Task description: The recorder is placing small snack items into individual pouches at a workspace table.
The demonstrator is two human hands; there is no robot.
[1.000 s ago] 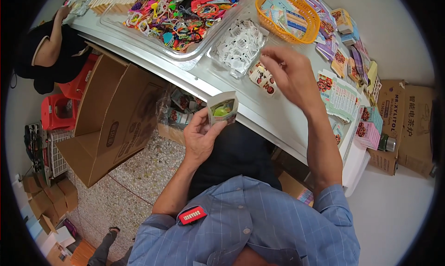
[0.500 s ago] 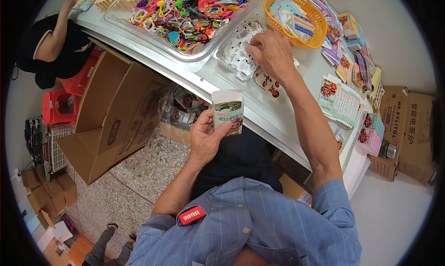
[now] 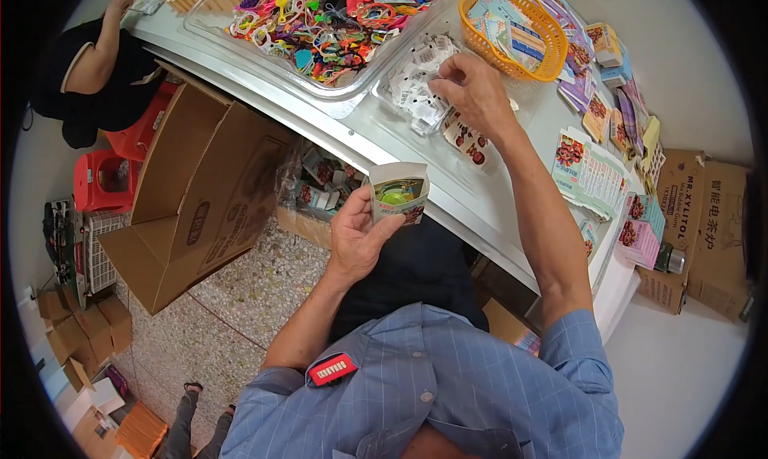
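"What takes up most room?"
"The pale surface (image 3: 376,137), running from far left toward near right. Below its left part stands a large open cardboard box (image 3: 204,207)."
"And on top?"
"At the far side, a clear tray (image 3: 320,97) heaped with bright plastic trinkets. To its right sits a yellow basket (image 3: 526,75) holding printed cards, and between them is a pile of small white packets (image 3: 422,79)."
"The hands?"
"The right hand (image 3: 478,99) is over the right part of those packets, fingers bent, thumb close to the fingertips. I cannot tell whether a packet is between them. The left hand (image 3: 358,233) is closed around the left and near sides of a small carton (image 3: 398,173), thumb across its front."
"Where's that carton, and which way does it point?"
"Just near of the surface's edge, over the person's lap. Its open mouth faces up toward the camera, the white flap standing on the far side, the printed front on the near side. Its long axis is foreshortened, so I can't tell the exact tilt."
"Anything inside?"
"A green item (image 3: 394,196), showing in the mouth."
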